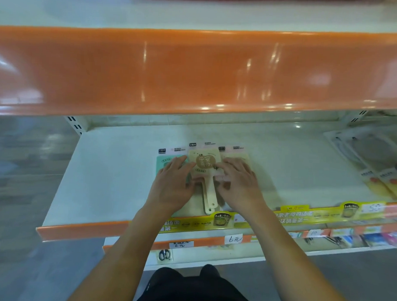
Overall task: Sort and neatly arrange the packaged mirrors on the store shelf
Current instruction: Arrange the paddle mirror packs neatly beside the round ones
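Packaged mirrors (203, 164) lie overlapped in a short row near the front edge of the shelf (107, 169), the left hand (172, 185) and right hand (239, 185) pressing flat, fingers spread, gripping nothing, probably squaring their edges.

— What stood around? — A white shelf (116, 170) with an orange front lip, under a glossy orange upper shelf (195, 73) that caught ceiling-light glints. — And below? — Grey floor (23, 166).
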